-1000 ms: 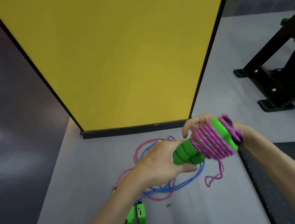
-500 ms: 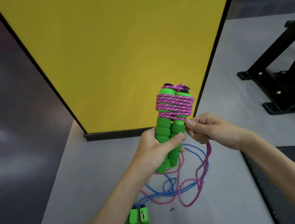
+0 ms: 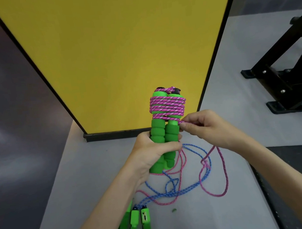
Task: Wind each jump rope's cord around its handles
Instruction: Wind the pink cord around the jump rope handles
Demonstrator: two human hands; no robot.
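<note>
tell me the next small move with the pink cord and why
Probably one more turn: the right hand pinches the pink cord just below the last coil, the left hand grips the handles upright, and loose pink cord lies on the surface.

Panel (image 3: 119,51): upright at the far edge of the surface (image 3: 69,181).
Held handles (image 3: 164,131): before the panel's right corner, upright, side by side.
Wound cord (image 3: 167,105): around the held handles' upper ends.
Left hand (image 3: 151,152): before the panel, gripping the held handles' lower half.
Right hand (image 3: 209,128): below the panel's right corner, pinching the trailing cord (image 3: 223,172).
Other cord (image 3: 193,188): on the surface before the panel, tangled with the trailing cord.
Lying handles (image 3: 135,228): nearest, well before the panel.
Stand (image 3: 284,79): right of the panel, well apart.
</note>
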